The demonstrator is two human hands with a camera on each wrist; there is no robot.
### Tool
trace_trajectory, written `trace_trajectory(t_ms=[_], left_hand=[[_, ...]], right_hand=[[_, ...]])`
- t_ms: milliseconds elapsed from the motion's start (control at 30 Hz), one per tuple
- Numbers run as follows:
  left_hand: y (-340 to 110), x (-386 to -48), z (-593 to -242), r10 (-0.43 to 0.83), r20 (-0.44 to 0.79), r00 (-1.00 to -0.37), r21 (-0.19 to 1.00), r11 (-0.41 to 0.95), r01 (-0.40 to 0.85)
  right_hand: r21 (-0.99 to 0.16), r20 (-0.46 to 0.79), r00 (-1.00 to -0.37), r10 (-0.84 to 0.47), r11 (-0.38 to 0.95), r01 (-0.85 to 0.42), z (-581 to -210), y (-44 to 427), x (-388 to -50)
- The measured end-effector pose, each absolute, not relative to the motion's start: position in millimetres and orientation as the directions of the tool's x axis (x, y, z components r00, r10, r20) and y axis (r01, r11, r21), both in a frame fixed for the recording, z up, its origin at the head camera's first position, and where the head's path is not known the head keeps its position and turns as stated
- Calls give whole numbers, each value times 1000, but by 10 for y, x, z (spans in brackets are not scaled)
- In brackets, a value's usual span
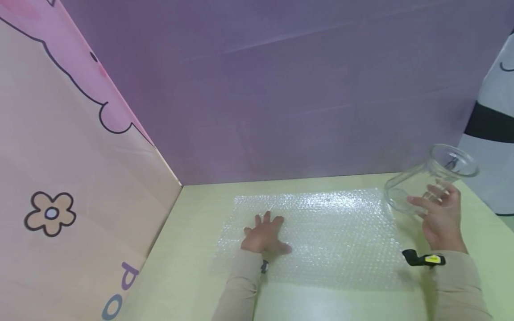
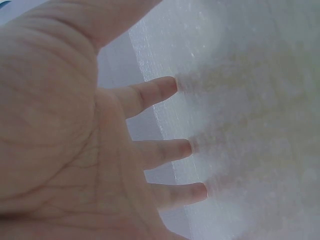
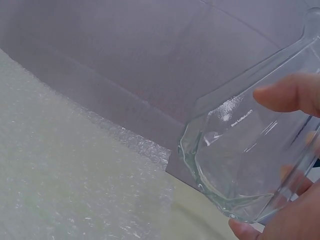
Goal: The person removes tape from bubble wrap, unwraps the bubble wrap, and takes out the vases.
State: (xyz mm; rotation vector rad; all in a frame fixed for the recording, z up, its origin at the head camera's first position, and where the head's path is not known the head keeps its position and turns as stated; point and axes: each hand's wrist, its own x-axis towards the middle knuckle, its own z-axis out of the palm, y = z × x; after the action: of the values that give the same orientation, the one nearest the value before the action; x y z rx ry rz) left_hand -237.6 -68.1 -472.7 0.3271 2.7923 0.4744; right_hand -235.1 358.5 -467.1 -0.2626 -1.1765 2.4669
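Observation:
A sheet of clear bubble wrap (image 1: 337,240) lies flat on the pale table. My left hand (image 1: 263,236) is over the sheet's left part with its fingers spread; in the left wrist view the fingertips (image 2: 185,147) touch or nearly touch the wrap. At the right, my right hand (image 1: 443,216) grips a clear glass vase (image 1: 409,183) around its side. The vase is tilted, its wide flared mouth up to the right and its thick base down to the left. In the right wrist view its faceted glass wall (image 3: 230,145) shows between thumb and fingers.
The light yellow-green table (image 1: 192,218) meets a purple backdrop (image 1: 281,98) at the back. A panel with a printed flower (image 1: 51,213) stands along the left side. Another printed panel (image 1: 490,174) is at the right edge, near the vase.

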Motion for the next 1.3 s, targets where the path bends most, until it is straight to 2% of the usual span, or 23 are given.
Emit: trace_trajectory(t_ms=[633, 867, 1300], left_hand=[[-690, -2378, -4732, 266, -240, -934, 349, 921, 172], [-698, -2386, -4745, 266, -249, -931, 352, 921, 169], [-681, -2403, -4770, 259, -255, -932, 340, 926, 164]], right_hand=[[-836, -83, -860, 504, -505, -215, -4664, 3547, -2348], [-809, -91, -860, 502, -540, -230, -4688, 3564, -2360], [-845, -181, -844, 505, -519, -129, -4728, 3607, -2357]])
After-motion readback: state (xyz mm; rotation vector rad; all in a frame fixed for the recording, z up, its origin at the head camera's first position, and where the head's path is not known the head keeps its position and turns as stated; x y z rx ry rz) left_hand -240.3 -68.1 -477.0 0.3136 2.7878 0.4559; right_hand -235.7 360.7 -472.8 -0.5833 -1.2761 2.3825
